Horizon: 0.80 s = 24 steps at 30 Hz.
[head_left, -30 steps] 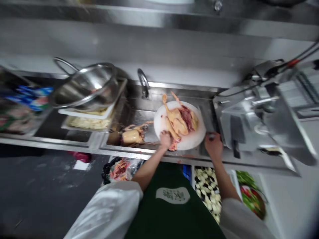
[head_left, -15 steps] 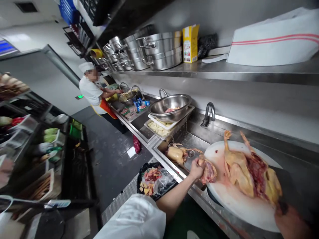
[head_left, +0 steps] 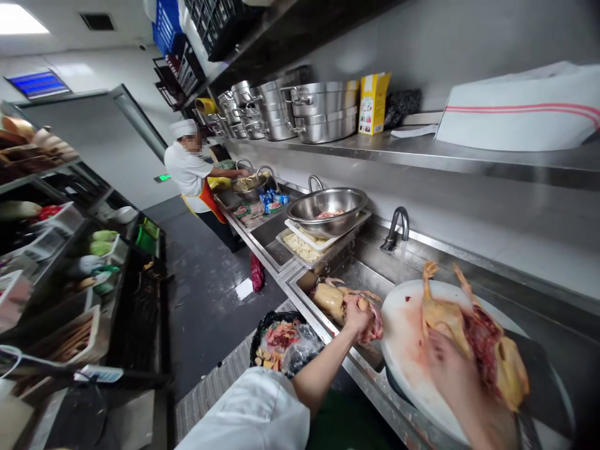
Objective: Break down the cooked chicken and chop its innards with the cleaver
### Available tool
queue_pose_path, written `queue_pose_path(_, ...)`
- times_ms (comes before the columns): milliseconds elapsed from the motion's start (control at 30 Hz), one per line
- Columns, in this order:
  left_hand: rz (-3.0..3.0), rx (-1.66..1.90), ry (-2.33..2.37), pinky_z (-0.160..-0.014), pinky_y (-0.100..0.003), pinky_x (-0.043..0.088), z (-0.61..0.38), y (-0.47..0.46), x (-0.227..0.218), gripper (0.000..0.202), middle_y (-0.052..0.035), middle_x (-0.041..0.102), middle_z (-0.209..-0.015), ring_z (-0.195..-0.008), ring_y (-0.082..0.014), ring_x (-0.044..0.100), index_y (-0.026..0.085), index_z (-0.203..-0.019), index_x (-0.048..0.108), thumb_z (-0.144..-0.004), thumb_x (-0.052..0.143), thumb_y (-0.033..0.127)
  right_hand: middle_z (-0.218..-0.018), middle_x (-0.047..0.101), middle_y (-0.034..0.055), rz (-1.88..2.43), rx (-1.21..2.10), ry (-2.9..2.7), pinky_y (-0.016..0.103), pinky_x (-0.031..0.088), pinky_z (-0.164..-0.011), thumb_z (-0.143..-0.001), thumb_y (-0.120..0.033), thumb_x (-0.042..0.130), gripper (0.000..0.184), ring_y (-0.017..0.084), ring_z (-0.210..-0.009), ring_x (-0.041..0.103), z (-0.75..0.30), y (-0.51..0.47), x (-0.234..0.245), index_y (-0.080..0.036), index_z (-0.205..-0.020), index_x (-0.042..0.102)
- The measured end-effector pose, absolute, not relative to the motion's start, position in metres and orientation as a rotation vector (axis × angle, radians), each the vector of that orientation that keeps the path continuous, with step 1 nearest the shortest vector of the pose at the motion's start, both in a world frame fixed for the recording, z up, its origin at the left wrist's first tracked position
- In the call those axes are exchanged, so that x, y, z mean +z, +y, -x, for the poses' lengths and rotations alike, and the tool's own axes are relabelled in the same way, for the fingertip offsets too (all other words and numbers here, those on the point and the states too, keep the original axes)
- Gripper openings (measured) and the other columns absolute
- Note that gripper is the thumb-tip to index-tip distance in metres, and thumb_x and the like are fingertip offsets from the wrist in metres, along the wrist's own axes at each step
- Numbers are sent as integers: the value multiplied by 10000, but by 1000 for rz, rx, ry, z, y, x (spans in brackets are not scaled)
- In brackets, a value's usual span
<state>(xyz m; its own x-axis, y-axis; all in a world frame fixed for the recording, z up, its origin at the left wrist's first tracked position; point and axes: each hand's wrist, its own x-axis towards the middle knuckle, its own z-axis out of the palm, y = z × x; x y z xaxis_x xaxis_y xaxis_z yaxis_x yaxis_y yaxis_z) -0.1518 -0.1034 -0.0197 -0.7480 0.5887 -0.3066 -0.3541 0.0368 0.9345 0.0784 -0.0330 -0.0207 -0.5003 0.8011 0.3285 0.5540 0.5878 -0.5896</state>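
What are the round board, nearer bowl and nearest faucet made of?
Round board: probably plastic, matte; opaque white, no wood grain visible.
Nearer bowl: metal, likely stainless steel, polished; silvery with bright reflections.
Nearest faucet: apparently metal, smooth with a dark sheen; steel or plated, can't tell which.

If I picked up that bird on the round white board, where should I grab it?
Probably by the thin left leg as we see it, just below the foot. It looks narrow enough to wrap fingers around, and the foot pokes past the board's far edge. Come from the left, over the bare board, since the bird's split red side is further right.
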Motion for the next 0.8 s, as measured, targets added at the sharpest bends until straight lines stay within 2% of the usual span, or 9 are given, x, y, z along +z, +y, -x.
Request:
queue_pose_path(67, -337, 1768, 1682, -594, -209, 419, 148, -100, -17, 331, 35, 540, -682, -630, -105, 499, 183, -740, 515, -523, 681, -4, -1038, 740, 144, 932, 699, -2336, 329, 551, -758, -972, -376, 433, 399, 243, -836, 704, -17, -51, -5, -168, -1179, 704)
queue_pose_path(233, -393, 1773, 1508, -575, -182, 405, 159, -101, -13, 331, 52, 540, -683, -609, -83, 496, 178, -801, 517, -549, 670, 26, -980, 695, 118, 1030, 623, -2499, 310, 494, -747, -956, -201, 466, 317, 232, -854, 673, 52, -68, 5, -156, -1177, 689)
queue_pose_path(500, -475, 1716, 1287, -579, -220, 461, 190, -121, -14, 261, 26, 573, -623, -579, -113, 558, 185, -719, 498, -581, 713, 132, -955, 757, 92, 1303, 822, -2782, 257, 377, -665, -960, -168, 519, 184, 225, -902, 706, 94, -56, 9, -181, -1005, 696)
queue_pose_path(633, -473, 1717, 1365, -616, -215, 445, 199, -125, -21, 264, 43, 546, -631, -607, -100, 528, 182, -704, 490, -555, 692, 101, -1092, 770, 132, 1339, 788, -2838, 250, 408, -715, -952, -128, 514, 254, 239, -1010, 723, 114, -55, 10, -170, -1083, 728)
queue_pose_path(800, -439, 1724, 1471, -562, -195, 336, 212, -124, -20, 228, 71, 460, -591, -556, -76, 410, 191, -698, 461, -574, 634, 108, -1137, 754, 206, 1301, 736, -2910, 286, 465, -823, -1007, -131, 408, 375, 278, -1097, 718, 136, -56, 17, -114, -1163, 749)
